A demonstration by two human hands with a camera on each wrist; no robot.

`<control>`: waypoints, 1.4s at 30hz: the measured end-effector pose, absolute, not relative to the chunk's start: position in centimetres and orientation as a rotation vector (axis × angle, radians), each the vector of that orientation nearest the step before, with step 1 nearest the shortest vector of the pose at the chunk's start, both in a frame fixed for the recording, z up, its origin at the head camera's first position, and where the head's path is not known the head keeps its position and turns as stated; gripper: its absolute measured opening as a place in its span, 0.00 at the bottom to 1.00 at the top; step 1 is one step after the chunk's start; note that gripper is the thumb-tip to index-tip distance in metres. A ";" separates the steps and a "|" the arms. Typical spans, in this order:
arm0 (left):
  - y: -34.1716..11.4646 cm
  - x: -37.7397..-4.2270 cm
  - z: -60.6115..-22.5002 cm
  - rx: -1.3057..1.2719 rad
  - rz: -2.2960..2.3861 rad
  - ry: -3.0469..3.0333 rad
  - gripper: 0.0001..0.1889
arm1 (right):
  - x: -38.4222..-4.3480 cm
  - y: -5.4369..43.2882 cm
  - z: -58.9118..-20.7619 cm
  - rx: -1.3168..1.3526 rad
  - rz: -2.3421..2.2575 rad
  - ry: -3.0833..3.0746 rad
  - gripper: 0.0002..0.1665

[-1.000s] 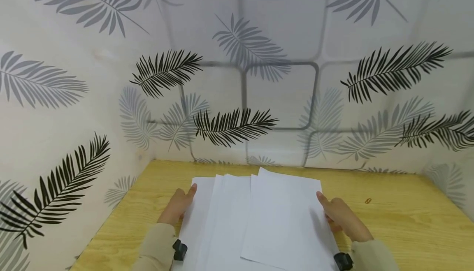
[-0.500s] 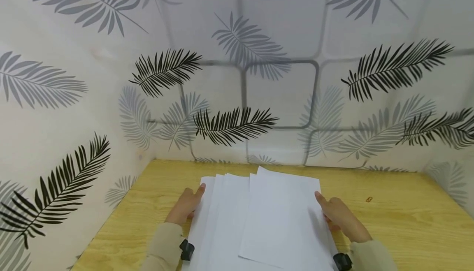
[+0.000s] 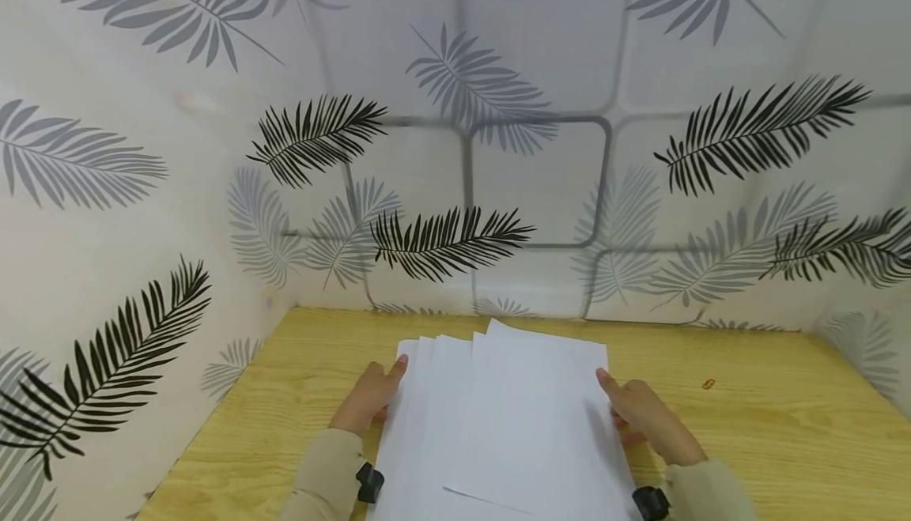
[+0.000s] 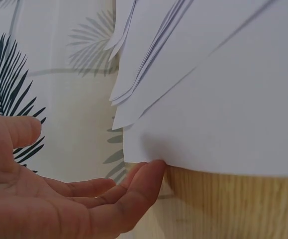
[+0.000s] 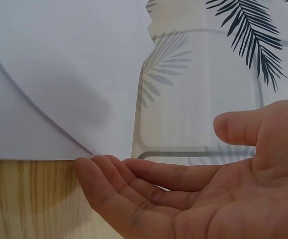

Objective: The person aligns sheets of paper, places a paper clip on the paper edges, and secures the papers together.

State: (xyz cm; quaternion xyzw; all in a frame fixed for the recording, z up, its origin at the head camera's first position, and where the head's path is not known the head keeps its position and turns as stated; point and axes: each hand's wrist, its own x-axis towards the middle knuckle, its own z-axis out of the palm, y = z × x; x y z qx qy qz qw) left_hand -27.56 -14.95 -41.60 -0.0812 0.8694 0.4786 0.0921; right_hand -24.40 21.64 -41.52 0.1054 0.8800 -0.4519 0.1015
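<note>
A loose stack of white paper sheets (image 3: 527,418) lies on the table between my hands, its sheets fanned unevenly. At its left side is my left hand (image 3: 372,398). In the left wrist view, the fingertips (image 4: 156,169) touch the lowest paper edge, and the thumb stands away from the sheets. My right hand (image 3: 644,414) is at the opposite side. The right wrist view has its extended fingertips (image 5: 86,167) against the paper edge, thumb raised apart. One top sheet sits skewed, with its far corner sticking out beyond the others.
The wood-grain table (image 3: 797,418) bears a small orange-brown paper clip (image 3: 708,384) right of the stack. Behind and to the left stands a pale covering (image 3: 541,181) printed with feather-like leaves. Black wrist devices sit on both beige sleeves (image 3: 330,466).
My left hand has moved right, pushing the left paper edges inward, so the stack is narrower. The right hand has shifted slightly left, and the top sheets have slid left.
</note>
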 end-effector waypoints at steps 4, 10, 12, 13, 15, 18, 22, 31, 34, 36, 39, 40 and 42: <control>-14.5 -27.6 -41.7 -0.228 1.420 2.577 0.42 | -24.4 21.4 -41.6 0.318 -1.347 2.586 0.38; -13.7 -27.7 -41.8 -0.219 1.430 2.566 0.42 | -24.4 21.2 -41.6 0.301 -1.373 2.568 0.39; -13.4 -27.8 -42.0 -0.225 1.446 2.557 0.41 | -24.3 21.0 -41.7 0.288 -1.389 2.564 0.39; -13.3 -27.9 -42.0 -0.226 1.450 2.554 0.41 | -24.3 21.0 -41.7 0.282 -1.393 2.565 0.40; -12.9 -27.9 -42.2 -0.233 1.466 2.544 0.41 | -24.2 20.8 -41.8 0.274 -1.404 2.565 0.41; -12.5 -27.8 -42.1 -0.231 1.502 2.514 0.41 | -24.2 20.6 -41.8 0.270 -1.410 2.569 0.39; -11.9 -27.6 -41.9 -0.208 1.532 2.485 0.41 | -24.2 20.3 -41.7 0.270 -1.401 2.579 0.35; -10.8 -28.0 -41.9 -0.191 1.521 2.467 0.39 | -24.2 19.8 -41.4 0.259 -1.379 2.598 0.33; -10.3 -28.2 -42.0 -0.200 1.508 2.467 0.37 | -24.2 19.7 -41.4 0.248 -1.375 2.609 0.34; -10.1 -28.3 -41.9 -0.199 1.499 2.466 0.38 | -24.1 19.7 -41.4 0.249 -1.370 2.617 0.33; -9.7 -28.3 -41.8 -0.185 1.491 2.463 0.38 | -24.1 19.6 -41.4 0.249 -1.374 2.617 0.32; -9.6 -28.2 -41.8 -0.175 1.479 2.471 0.38 | -24.1 19.5 -41.3 0.250 -1.377 2.614 0.32; -9.5 -28.2 -41.8 -0.160 1.454 2.489 0.38 | -24.0 19.5 -41.4 0.256 -1.391 2.603 0.32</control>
